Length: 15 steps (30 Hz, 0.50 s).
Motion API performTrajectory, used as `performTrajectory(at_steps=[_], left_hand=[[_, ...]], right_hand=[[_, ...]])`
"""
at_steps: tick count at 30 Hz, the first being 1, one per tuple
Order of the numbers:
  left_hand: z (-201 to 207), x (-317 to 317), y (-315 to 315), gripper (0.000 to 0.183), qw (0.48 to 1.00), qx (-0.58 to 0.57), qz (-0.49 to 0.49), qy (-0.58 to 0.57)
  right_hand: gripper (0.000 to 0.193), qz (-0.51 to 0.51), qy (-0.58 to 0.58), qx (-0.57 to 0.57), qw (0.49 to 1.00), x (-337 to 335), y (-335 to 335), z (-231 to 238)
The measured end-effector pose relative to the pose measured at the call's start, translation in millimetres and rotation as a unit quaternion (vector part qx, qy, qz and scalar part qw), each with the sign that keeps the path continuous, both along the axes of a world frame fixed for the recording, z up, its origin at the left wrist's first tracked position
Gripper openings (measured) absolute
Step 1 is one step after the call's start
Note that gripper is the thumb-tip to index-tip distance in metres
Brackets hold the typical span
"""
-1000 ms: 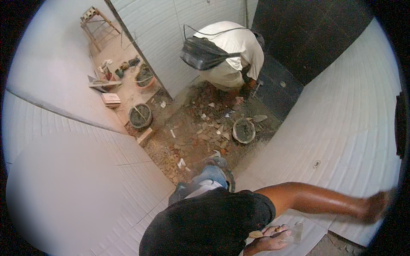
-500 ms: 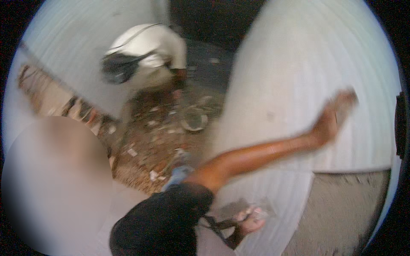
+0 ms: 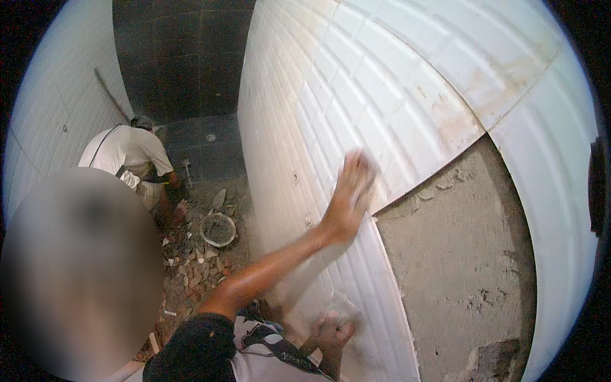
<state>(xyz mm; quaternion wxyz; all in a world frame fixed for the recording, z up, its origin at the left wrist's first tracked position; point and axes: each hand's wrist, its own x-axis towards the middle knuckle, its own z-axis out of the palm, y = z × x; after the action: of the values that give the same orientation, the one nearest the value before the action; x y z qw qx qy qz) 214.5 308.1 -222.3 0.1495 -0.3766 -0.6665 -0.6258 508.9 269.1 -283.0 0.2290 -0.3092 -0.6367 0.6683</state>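
My left hand [image 3: 353, 197], at the end of a bare forearm and black sleeve [image 3: 191, 347], lies against the white ribbed wall tiles [image 3: 407, 127] with fingers stretched, slightly blurred. Its heel is by the corner where the tiling stops at bare grey mortar [image 3: 452, 274]. Lower down, in front of my printed shirt, my right hand [image 3: 334, 331] has its fingers curled. It seems to hold a pale, see-through piece [image 3: 344, 307] close to the wall; the kind is unclear.
A co-worker [image 3: 124, 149] in a white shirt bends over the floor at the back left. A round mortar bowl [image 3: 217, 229] stands among rubble [image 3: 197, 267]. A hammer-like tool [image 3: 186, 170] lies beyond. Dark tiles [image 3: 184, 63] cover the back wall.
My view has swung to the right, bringing the bare mortar patch and tile seams into sharper sight. My left hand has shifted along the tiles to the mortar's edge. The co-worker stays bent over.
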Motion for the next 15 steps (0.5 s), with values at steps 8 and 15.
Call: performTrajectory(at_steps=[8, 15], left_hand=[[17, 7, 20, 0.07, 0.979, 0.183, -0.088, 0.013], [-214, 55, -45, 0.058, 0.959, -0.25, 0.064, -0.115]], right_hand=[[0.023, -0.144, 0.056, 0.041, 0.987, 12, -22, -14], [0.023, -0.097, 0.042, 0.193, 0.976, 70, 7, -89]])
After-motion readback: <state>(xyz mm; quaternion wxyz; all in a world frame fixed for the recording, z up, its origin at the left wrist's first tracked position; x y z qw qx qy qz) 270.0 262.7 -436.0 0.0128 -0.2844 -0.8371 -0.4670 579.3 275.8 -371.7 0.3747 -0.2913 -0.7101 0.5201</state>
